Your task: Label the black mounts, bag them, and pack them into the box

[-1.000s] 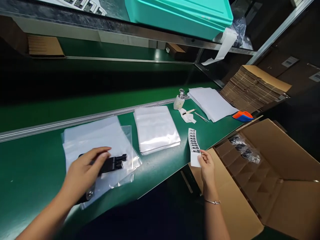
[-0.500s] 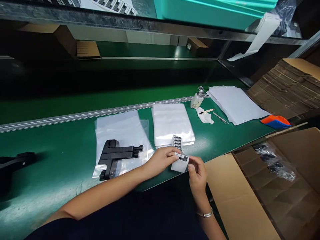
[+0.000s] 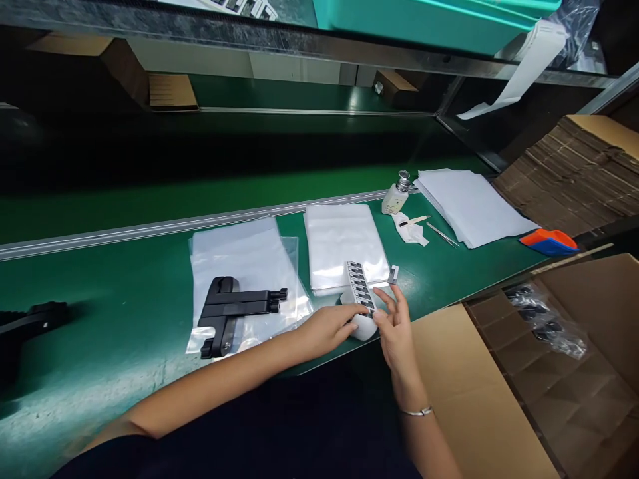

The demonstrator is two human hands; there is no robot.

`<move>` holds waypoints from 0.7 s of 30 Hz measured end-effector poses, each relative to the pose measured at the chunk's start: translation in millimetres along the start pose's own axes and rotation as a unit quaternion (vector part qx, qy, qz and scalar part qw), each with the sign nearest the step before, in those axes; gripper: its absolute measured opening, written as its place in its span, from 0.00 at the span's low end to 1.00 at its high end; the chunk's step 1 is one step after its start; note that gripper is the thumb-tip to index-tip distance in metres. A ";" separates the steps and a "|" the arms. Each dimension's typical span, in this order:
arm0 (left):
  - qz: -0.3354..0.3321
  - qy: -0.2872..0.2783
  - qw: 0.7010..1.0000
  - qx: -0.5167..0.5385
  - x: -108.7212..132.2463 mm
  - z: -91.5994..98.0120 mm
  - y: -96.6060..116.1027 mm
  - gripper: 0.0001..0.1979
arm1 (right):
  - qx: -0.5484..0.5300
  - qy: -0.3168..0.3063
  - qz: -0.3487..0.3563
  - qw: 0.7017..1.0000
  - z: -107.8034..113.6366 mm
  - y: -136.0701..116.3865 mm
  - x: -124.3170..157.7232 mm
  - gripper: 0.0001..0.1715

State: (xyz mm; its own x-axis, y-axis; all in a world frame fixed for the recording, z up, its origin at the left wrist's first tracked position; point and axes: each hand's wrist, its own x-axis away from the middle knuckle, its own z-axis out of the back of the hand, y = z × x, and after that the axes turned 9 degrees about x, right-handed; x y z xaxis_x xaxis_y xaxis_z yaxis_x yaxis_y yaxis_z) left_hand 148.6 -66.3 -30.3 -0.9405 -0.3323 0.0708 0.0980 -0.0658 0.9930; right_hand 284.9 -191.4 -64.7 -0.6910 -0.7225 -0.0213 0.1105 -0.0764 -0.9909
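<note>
From the head view, we're pinching the label strip [image 3: 359, 285] in our left hand [image 3: 325, 330], toward five o'clock from centre; our right hand [image 3: 397, 330] is bearing a single label [image 3: 393, 274] at one fingertip, its grip unclear; a black bracket [image 3: 234, 305] is lying toward nine.

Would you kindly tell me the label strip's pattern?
The label strip shows black blocks on white, head view.

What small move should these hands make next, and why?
Perhaps the right hand should peel at the lower end of the label strip: its thumb is right there, the left hand has fingers on that end too, and a small loose label sits at another right fingertip.
</note>
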 end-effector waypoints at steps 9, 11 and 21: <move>0.055 0.124 0.984 -0.119 59.1 68.0 10.8 0.22 | 0.213 0.182 0.061 0.958 68.1 18.3 -101.7 0.43; 0.083 0.222 0.957 -0.168 81.3 96.1 10.9 0.21 | 0.226 0.179 0.050 0.956 86.8 18.7 -118.5 0.42; 0.026 0.027 0.992 -0.125 66.9 70.2 22.1 0.14 | 0.213 0.341 0.406 0.820 67.3 -134.0 -89.6 0.38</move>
State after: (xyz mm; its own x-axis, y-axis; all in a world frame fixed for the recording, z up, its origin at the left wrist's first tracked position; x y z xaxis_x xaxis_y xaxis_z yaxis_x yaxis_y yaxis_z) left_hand 64.9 -24.0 3.0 -0.9143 -0.3900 0.1091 0.2290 -0.2757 0.9336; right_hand 380.1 -162.6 78.9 -0.4882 -0.1123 -0.8655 0.8722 -0.0979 -0.4793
